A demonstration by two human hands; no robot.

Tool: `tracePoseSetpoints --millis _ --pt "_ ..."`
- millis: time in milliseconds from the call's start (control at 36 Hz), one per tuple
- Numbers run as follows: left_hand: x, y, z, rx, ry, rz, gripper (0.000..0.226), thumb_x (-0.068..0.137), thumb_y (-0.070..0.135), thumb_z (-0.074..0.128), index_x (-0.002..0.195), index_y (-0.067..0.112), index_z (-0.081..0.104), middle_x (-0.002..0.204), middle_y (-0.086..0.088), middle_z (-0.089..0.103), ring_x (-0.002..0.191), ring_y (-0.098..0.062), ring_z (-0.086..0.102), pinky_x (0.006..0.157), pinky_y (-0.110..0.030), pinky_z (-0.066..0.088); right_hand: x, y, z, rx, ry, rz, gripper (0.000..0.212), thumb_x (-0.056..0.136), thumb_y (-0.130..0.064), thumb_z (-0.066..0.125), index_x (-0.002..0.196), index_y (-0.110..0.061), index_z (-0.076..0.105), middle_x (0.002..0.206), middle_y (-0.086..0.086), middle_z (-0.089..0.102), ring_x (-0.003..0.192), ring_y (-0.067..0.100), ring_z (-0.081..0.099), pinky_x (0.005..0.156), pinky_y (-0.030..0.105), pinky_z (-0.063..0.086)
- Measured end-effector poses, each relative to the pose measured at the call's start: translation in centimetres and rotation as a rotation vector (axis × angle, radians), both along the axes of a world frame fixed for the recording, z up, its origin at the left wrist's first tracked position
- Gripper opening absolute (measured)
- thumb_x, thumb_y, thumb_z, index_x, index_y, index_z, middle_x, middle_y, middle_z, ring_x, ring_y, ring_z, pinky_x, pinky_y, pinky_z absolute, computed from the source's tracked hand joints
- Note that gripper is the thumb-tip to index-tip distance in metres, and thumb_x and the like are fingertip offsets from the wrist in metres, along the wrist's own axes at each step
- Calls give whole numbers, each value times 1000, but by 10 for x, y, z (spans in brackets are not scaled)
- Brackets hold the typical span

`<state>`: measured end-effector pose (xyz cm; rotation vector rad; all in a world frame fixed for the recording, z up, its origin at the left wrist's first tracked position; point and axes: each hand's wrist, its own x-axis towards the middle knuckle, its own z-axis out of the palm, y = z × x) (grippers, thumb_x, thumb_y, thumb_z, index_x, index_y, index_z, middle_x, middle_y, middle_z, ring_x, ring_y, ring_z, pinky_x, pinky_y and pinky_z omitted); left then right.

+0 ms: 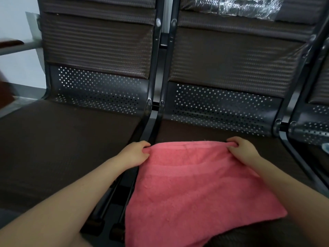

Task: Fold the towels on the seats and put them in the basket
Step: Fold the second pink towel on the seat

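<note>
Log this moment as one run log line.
left hand: pinching far corner | right hand: pinching other far corner | pink towel: on seat | basket: not in view

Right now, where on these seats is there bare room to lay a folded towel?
The left seat is bare from its perforated back panel to its front edge. On the right seat, only a strip shows between the panel and the pink towel. The towel's far edge is crowded: left hand and right hand each pinch a corner.

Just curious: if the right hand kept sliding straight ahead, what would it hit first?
Probably the perforated metal panel at the seat's back; the right hand, pinching the pink towel, has only bare seat cushion ahead. Depth is uncertain.
</note>
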<state>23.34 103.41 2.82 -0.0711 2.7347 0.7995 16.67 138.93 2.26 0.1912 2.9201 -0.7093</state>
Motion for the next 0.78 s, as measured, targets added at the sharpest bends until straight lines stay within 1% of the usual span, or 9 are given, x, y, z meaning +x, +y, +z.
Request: tracePoseSetpoints --millis 111,194,333,417,500,556,611,694,778 --pt "4 5 4 18 24 33 34 96 21 49 128 19 58 122 -1 62 108 -17 58 89 -29 47 7 1 11 21 -43 39 23 89 -12 56 109 -18 66 110 5 66 100 21 60 89 31 47" --pt "9 9 9 11 55 55 26 96 21 46 112 14 66 107 -4 67 97 -20 62 86 -36 52 19 2 21 45 -20 29 13 90 -16 55 94 -24 64 100 1 67 92 17 58 80 30 45" --pt "18 13 15 25 107 126 22 91 16 52 97 12 72 93 -4 70 87 -20 64 80 -37 53 46 8 43 -24 110 22 17 90 -9 55 101 -13 68 100 5 68 88 16 57 77 28 44" --pt "23 23 27 161 159 184 17 88 10 55 91 18 70 87 4 66 87 -18 62 77 -32 51 65 11 63 -103 204 14 24 92 -7 52 108 -12 68 110 5 68 96 17 58 82 26 43" --pt "30 40 45 345 246 244 22 88 6 57 103 16 69 96 4 63 94 -14 58 72 -22 43 86 16 85 -142 267 9 30 91 -5 55 118 -12 66 118 5 66 112 21 57 90 23 39" --pt "37 52 56 429 284 267 25 90 6 57 112 14 67 100 5 61 94 -10 55 72 -18 40 100 21 98 -186 276 16 30 90 -5 56 118 -12 66 119 5 65 113 20 57 92 25 41" --pt "45 62 65 481 295 257 26 91 6 57 114 14 66 103 5 61 94 -9 54 70 -14 39 114 26 108 -229 272 19 28 91 -6 57 116 -13 67 117 3 65 112 19 58 92 27 44" --pt "56 72 79 501 305 205 30 91 5 57 118 14 66 112 0 62 102 -13 56 82 -20 41 132 36 118 -260 290 18 26 92 -8 57 114 -16 67 113 -1 64 106 14 57 89 28 46" --pt "67 73 92 535 345 148 30 91 3 58 115 18 66 113 2 62 109 -14 56 93 -26 44 149 46 124 -278 320 29 25 92 -8 57 112 -18 68 106 -6 62 100 9 54 83 23 41"
